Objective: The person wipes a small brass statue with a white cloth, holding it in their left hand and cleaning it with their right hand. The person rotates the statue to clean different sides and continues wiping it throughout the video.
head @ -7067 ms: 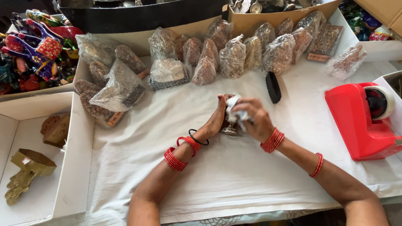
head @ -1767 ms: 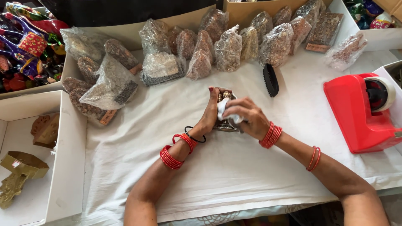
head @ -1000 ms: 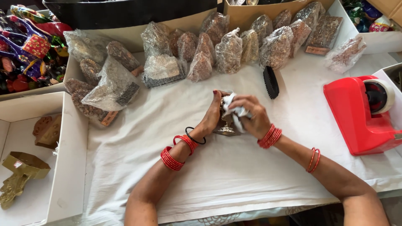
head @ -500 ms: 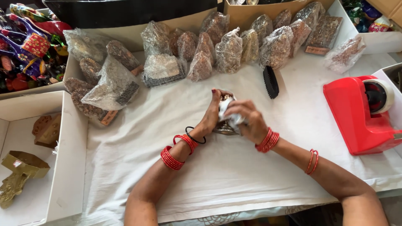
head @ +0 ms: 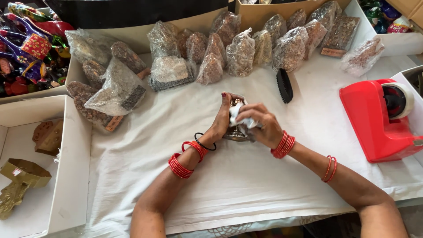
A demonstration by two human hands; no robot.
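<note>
**Both hands closed on a small ornament at the bench's middle**

Left hand [head: 221, 121] grips the small metal ornament [head: 235, 132] upright on the white cloth [head: 246, 185] — right hand [head: 260, 125] presses a crumpled white rag [head: 238, 113] against it. Red tape dispenser [head: 379, 119] sits by the right edge.

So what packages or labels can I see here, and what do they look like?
Row of clear bubble-wrap bags along the table's far edge: lumpy, holding brown ornaments.
More wrapped bags piled at far left.
White cardboard box at left: open, with a gold metal piece bearing a small white sticker.
Red tape dispenser at right.
No screens or signs.
</note>
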